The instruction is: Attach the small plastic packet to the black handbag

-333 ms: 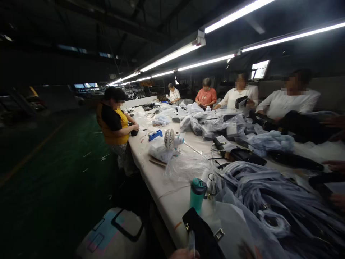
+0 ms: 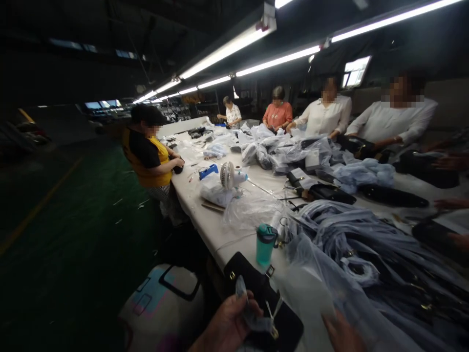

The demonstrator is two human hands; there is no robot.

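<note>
My left grip [image 2: 233, 318] pinches a clear plastic strip [image 2: 240, 287] over the black bag [image 2: 251, 271] at the worktop [image 2: 203, 222] edge; my right grip [image 2: 343, 330] is by the pale sheet [image 2: 308, 293], hold unclear. Both show more fully than a moment ago; bag looks mid-handling.

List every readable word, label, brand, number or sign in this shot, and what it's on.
None readable.
Black bag by the left hand: no lettering I can make out.
Teal bottle: no legible brand.
White card among the wrapped goods: too small and blurred to tell if it's printed.
Patterned seat cover: outlined shapes, no legible words.
</note>
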